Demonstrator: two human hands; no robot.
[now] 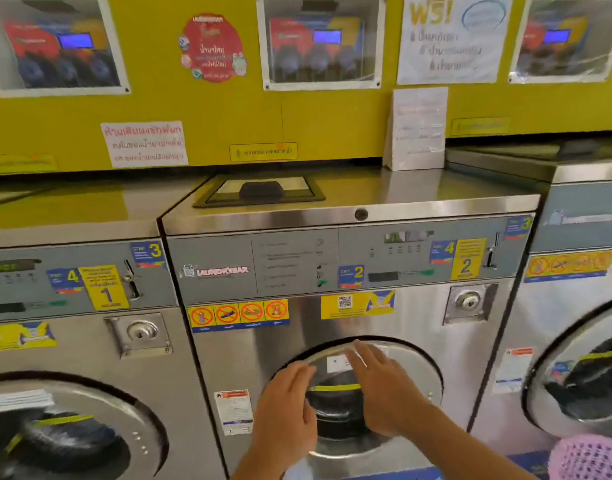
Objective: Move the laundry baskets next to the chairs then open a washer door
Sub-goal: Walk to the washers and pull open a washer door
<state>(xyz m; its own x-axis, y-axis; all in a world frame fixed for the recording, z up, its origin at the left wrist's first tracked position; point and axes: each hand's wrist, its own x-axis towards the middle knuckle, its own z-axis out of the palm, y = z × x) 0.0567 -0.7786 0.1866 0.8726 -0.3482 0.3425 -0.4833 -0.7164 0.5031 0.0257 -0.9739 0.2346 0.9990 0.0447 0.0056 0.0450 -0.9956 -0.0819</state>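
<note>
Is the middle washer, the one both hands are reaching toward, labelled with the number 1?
No, the middle washer carries a yellow sticker reading 2.

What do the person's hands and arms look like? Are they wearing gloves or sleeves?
No gloves and no sleeves in view. Both the left hand and the right hand are bare, and so are the forearms as far as the picture shows. I can't see any rings, watch or bracelet, though the fingers are a bit blurred. Something pink and knitted shows at the bottom right corner; I can't tell what it is.

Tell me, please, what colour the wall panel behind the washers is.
Yellow: the wall panel shows clearly in the head view.
</note>
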